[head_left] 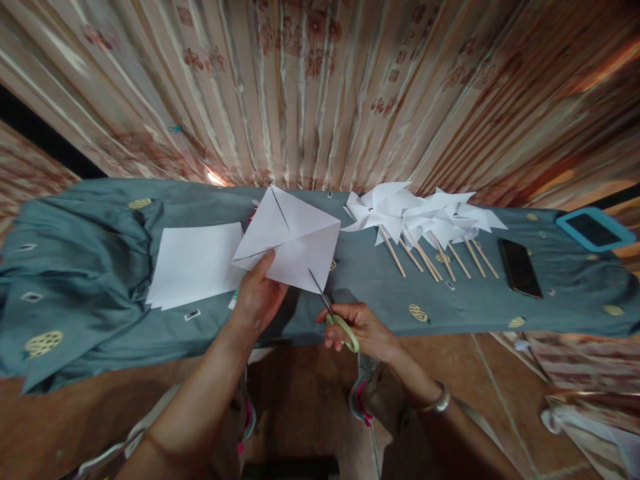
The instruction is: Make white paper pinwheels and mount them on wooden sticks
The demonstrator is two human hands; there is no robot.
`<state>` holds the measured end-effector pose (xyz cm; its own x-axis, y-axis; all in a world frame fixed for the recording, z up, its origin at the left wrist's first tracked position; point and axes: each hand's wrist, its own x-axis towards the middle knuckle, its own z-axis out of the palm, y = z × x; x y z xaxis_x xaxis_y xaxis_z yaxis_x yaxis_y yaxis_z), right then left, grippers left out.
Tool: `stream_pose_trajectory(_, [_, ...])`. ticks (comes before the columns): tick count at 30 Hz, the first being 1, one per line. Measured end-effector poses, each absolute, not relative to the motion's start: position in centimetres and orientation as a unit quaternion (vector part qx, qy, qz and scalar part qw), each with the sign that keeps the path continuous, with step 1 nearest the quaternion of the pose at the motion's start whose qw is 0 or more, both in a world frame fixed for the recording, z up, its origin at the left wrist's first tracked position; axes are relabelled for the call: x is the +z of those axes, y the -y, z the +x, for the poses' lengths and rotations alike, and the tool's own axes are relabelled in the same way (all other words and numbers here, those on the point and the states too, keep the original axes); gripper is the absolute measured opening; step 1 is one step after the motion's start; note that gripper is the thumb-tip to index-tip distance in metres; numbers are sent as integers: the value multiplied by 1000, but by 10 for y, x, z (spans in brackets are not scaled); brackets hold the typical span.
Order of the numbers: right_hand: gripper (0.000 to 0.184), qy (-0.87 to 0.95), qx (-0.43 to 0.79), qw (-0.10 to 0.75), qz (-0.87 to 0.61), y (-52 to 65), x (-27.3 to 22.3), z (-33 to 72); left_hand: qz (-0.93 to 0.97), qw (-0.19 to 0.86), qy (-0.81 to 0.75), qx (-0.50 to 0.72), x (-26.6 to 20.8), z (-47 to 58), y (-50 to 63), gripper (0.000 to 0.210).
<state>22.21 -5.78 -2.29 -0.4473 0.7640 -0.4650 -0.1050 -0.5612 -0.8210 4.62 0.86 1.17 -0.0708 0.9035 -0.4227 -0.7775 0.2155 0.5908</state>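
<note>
My left hand (261, 293) grips a square sheet of white paper (305, 243) from below, thumb on top. Slits run inward from the top and left corners of the sheet. In my right hand (363, 330) is a pair of scissors (345, 331) with pale green handles. Their blades lie at the sheet's lower right corner, along a line running in toward the centre. How far the blades are apart I cannot tell. Left of the held sheet lies a stack of white paper (197, 263).
Several white paper pinwheels (400, 213) on wooden sticks lie right of the held sheet. Beyond them are a dark phone (520, 268) and a blue-framed object (596, 229). All rest on a narrow surface under grey-green cloth (370, 300), with a patterned curtain (310, 93) behind.
</note>
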Motion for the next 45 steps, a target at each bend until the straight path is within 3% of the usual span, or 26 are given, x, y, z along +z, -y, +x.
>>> stream_pose_trajectory(22, [51,435,721,299,-449,57,-21,224,85,714,-366,591,4,55,-1,20])
stream_pose_trajectory(45, [42,379,735,323,-460,56,-20,217,69,704,-383,594,11,55,0,26])
